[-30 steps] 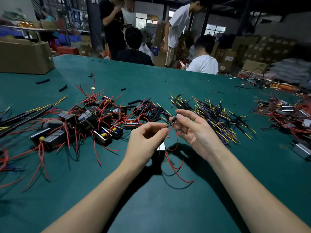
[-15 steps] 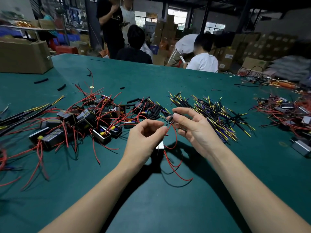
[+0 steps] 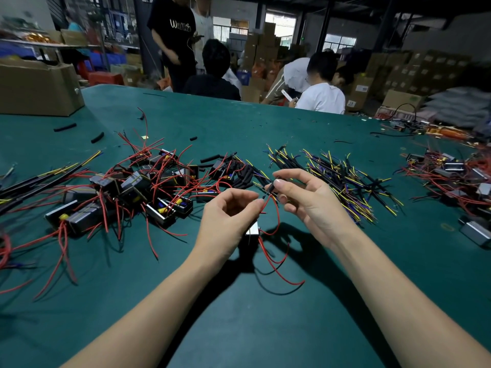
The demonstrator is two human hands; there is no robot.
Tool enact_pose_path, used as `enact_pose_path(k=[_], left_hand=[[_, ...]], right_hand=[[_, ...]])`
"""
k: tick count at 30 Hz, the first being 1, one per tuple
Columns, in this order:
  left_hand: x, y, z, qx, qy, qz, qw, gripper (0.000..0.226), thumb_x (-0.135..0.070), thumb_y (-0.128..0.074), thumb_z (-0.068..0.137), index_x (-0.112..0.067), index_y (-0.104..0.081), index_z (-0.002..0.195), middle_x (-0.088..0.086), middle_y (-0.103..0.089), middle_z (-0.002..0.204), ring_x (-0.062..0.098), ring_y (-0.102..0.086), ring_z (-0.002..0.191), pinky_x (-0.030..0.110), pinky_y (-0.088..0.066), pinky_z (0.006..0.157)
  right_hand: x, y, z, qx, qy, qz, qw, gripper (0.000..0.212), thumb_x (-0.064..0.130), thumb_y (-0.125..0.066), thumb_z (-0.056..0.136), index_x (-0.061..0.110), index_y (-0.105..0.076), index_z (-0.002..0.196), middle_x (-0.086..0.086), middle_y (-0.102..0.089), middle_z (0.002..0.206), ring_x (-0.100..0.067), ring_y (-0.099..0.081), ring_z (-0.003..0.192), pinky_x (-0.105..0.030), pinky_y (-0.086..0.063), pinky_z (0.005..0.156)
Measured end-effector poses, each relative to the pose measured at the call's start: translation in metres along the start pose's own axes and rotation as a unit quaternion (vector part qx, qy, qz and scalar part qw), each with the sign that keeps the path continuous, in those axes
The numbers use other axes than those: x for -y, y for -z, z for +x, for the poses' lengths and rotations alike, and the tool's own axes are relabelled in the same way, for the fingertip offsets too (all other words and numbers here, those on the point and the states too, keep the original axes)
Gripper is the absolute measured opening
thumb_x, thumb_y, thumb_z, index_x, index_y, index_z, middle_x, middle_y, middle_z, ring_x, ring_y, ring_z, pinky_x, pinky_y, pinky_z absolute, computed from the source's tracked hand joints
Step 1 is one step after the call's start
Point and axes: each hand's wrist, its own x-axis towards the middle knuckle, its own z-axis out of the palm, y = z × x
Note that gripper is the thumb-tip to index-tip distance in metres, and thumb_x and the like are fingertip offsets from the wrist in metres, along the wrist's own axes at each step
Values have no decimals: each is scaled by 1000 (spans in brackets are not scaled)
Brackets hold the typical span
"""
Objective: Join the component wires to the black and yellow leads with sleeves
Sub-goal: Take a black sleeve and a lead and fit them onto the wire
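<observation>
Head view: the left hand (image 3: pixel 228 216) is pinching a red wire (image 3: pixel 276 213) between thumb and forefinger, its other fingers curling around the small metal-edged component (image 3: pixel 253 230) hanging just below them. The right hand (image 3: pixel 305 200) is pinching a short black lead (image 3: pixel 271 187) at its fingertips, just above and right of the left pinch. The two ends are nearly meeting between the fingertips. To do this well, I judge both pinches should be sitting close to the bare ends, keeping them in line while they are brought together, so the sleeve can slide over. The red wire is looping thin and springy below the fingers; the lead's end looks dark and stiff. Whether a sleeve is already on is too small to tell.
</observation>
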Motion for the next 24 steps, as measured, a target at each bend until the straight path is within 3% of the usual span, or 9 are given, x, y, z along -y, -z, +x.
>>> enact_pose_path(k=[10,16,21,24], left_hand=[[1,0,1,-1,-2,4,1000,6,-8,-72,81,-10,-67,83,-6,-66,67,5,-60,63,13,-50,63],[1,0,1,1,-2,5,1000,6,-8,-72,81,-10,-67,84,-5,-66,67,6,-60,65,14,-51,65],[-1,0,0,6,-9,-6,1000,9,-7,-70,83,-3,-66,91,-4,-67,72,4,-61,67,12,-49,64],[-2,-1,-1,11,-17,15,1000,12,-11,-69,84,-4,-65,94,1,-68,81,6,-62,74,15,-50,71]], right_hand=[[-3,-1,1,-14,7,24,1000,10,10,-67,82,18,-67,88,-15,-61,91,-9,-47,59,-16,-31,49],[-5,-1,2,15,18,-4,1000,17,26,-75,66,22,-73,82,-8,-67,84,-9,-50,59,-15,-34,50],[-8,0,3,49,36,-58,996,9,13,-70,82,19,-71,89,3,-67,73,-6,-50,59,-14,-35,51],[-7,1,3,48,40,-79,995,12,8,-67,84,18,-72,89,3,-68,75,-6,-51,61,-13,-35,51]])
